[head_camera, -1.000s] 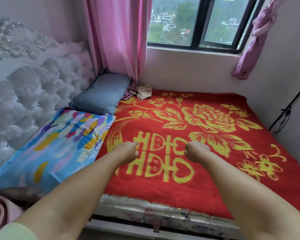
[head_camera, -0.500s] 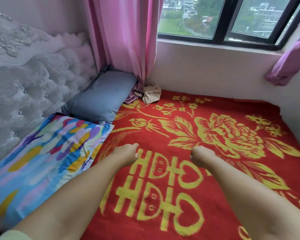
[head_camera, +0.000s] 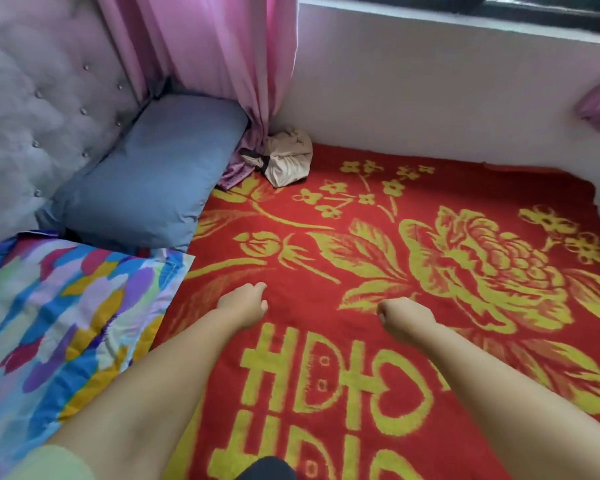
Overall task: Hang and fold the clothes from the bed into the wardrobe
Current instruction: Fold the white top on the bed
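Observation:
A crumpled beige garment [head_camera: 286, 158] with a dark strap lies at the far side of the bed, against the wall beside the pink curtain. The bed is covered by a red blanket [head_camera: 343, 237] with yellow flowers and characters. My left hand [head_camera: 245, 304] and my right hand [head_camera: 404, 315] reach out over the blanket with the fingers curled into fists, holding nothing. Both are well short of the garment. No wardrobe is in view.
A grey-blue pillow [head_camera: 146, 181] and a multicoloured pillow [head_camera: 59, 317] lie along the tufted headboard [head_camera: 32, 109] on the left. A pink curtain [head_camera: 222, 53] hangs to the bed. The white wall [head_camera: 430, 95] under the window bounds the far side.
The view has moved forward and down over the bed; the beige garment and pillows appear closer. Both hands stay in fists, stretched farther across the blanket.

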{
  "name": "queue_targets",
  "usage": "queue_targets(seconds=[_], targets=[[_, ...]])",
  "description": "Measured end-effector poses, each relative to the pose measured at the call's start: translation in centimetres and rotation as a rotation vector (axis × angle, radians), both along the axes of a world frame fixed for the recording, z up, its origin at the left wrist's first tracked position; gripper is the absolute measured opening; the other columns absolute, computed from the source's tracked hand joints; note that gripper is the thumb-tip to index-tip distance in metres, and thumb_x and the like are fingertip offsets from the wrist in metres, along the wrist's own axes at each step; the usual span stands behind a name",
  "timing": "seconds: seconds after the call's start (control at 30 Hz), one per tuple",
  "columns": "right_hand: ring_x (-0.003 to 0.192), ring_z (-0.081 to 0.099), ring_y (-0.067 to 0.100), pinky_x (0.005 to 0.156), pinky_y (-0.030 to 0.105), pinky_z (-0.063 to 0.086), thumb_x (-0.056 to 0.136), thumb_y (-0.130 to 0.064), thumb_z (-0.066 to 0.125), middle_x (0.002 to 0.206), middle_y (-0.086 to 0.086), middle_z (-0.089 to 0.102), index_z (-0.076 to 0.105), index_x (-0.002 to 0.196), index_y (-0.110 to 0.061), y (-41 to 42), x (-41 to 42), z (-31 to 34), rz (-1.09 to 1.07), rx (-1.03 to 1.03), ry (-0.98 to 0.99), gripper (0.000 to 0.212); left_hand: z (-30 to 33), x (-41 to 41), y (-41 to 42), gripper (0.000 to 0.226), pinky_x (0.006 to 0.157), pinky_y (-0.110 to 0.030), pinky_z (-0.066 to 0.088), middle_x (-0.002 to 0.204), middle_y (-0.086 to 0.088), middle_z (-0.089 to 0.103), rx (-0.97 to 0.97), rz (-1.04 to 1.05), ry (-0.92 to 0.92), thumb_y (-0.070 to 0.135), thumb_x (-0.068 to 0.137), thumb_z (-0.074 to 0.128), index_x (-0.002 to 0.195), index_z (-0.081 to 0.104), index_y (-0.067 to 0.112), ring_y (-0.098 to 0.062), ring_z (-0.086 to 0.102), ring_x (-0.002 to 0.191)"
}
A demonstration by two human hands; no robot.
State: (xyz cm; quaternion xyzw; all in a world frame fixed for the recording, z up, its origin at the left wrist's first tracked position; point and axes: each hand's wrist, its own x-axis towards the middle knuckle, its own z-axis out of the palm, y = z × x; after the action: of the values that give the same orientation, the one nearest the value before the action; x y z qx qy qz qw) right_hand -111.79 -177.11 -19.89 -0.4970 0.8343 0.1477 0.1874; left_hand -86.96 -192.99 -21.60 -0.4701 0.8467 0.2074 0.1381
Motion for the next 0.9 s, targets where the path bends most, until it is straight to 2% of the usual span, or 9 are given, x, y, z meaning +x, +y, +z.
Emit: queue_targets(seconds=[0.07, 0.1, 0.23, 0.37, 0.5, 0.57, 0.67, 0.73, 0.9], targets=[[0.086, 0.061, 0.023, 0.06, 0.027, 0.044, 0.096, -0.007, 0.03, 0.089, 0.001, 0.06, 0.054, 0.094, -0.013, -4.6, -1.5, -2.4, -0.013, 0.013, -0.013, 0.025, -3.0, -1.6, -4.3, 0.048, 0.095, -0.042, 0.045, 0.135, -0.006, 0.048, 0.006, 0.004, 0.022, 0.033, 0.099, 0.037, 0.145, 0.033, 0.022, -0.027, 0.047, 0.124], [0.094, 0.061, 0.025, 0.065, 0.029, 0.046, 0.097, -0.008, 0.029, 0.1, 0.003, 0.062, 0.055, 0.11, -0.013, -7.4, -2.1, -3.9, -0.028, 0.025, -0.03, 0.03, -4.5, -2.4, -6.8, 0.047, 0.096, -0.043, 0.044, 0.136, -0.006, 0.047, 0.0, 0.006, 0.028, 0.033, 0.099, 0.037, 0.145, 0.032, 0.022, -0.027, 0.045, 0.126], [0.115, 0.053, 0.028, 0.086, 0.039, 0.049, 0.101, -0.018, 0.028, 0.131, 0.007, 0.053, 0.043, 0.136, -0.017, -19.0, -4.7, -12.2, -0.069, -0.037, -0.12, 0.039, -12.3, -6.2, -16.9, 0.05, 0.097, -0.04, 0.04, 0.142, -0.004, 0.042, -0.11, -0.037, 0.012, 0.034, 0.099, 0.039, 0.146, 0.03, 0.021, -0.025, 0.04, 0.131], [0.146, 0.017, 0.022, 0.115, 0.048, 0.019, 0.103, -0.037, 0.027, 0.159, 0.003, 0.019, 0.021, 0.151, -0.026, -31.0, -8.3, -20.7, -0.019, -0.201, -0.1, 0.05, -20.7, -10.4, -25.8, 0.055, 0.114, -0.039, 0.02, 0.158, -0.002, 0.019, -0.258, -0.065, 0.012, 0.039, 0.101, 0.033, 0.152, 0.017, 0.024, -0.016, 0.015, 0.146], [0.148, -0.013, 0.016, 0.114, 0.059, -0.004, 0.101, -0.049, 0.014, 0.161, -0.006, -0.008, -0.002, 0.152, -0.037, -36.3, -9.7, -28.3, -0.042, -0.207, -0.063, 0.055, -27.4, -12.4, -30.1, 0.057, 0.117, -0.046, -0.004, 0.161, 0.002, -0.007, -0.211, -0.043, 0.024, 0.047, 0.101, 0.016, 0.153, 0.001, 0.028, -0.013, -0.011, 0.147], [0.145, -0.02, 0.013, 0.113, 0.06, -0.011, 0.098, -0.051, 0.008, 0.16, -0.008, -0.012, -0.007, 0.15, -0.04, -35.3, -8.8, -30.8, -0.058, -0.272, 0.011, 0.055, -29.1, -11.5, -29.4, 0.06, 0.116, -0.049, -0.008, 0.161, 0.001, -0.006, -0.261, -0.078, 0.045, 0.049, 0.097, 0.008, 0.153, 0.002, 0.028, -0.012, -0.013, 0.146], [0.146, -0.012, 0.012, 0.114, 0.057, -0.012, 0.093, -0.051, 0.005, 0.161, -0.008, 0.001, -0.002, 0.148, -0.04, -35.4, -8.1, -32.1, -0.076, -0.382, 0.072, 0.057, -29.3, -11.3, -31.0, 0.06, 0.113, -0.06, 0.014, 0.154, -0.008, 0.031, -0.357, -0.154, 0.191, 0.041, 0.092, 0.024, 0.145, 0.039, 0.018, -0.022, 0.025, 0.144], [0.148, 0.001, 0.015, 0.114, 0.057, -0.007, 0.092, -0.048, 0.012, 0.16, -0.005, 0.013, 0.012, 0.149, -0.037, -35.9, -8.2, -32.3, -0.078, -0.416, 0.072, 0.058, -29.4, -12.9, -34.1, 0.056, 0.108, -0.063, 0.026, 0.146, -0.011, 0.044, -0.402, -0.238, 0.227, 0.037, 0.089, 0.032, 0.137, 0.05, 0.014, -0.026, 0.04, 0.136], [0.142, 0.02, 0.022, 0.108, 0.063, 0.011, 0.09, -0.041, 0.029, 0.153, 0.004, 0.034, 0.043, 0.143, -0.025, -36.0, -8.1, -32.2, -0.044, -0.488, 0.108, 0.057, -27.9, -18.9, -42.1, 0.06, 0.115, -0.054, 0.017, 0.156, -0.009, 0.027, -0.395, -0.17, 0.244, 0.026, 0.091, 0.055, 0.146, 0.036, 0.013, -0.024, 0.023, 0.144]])
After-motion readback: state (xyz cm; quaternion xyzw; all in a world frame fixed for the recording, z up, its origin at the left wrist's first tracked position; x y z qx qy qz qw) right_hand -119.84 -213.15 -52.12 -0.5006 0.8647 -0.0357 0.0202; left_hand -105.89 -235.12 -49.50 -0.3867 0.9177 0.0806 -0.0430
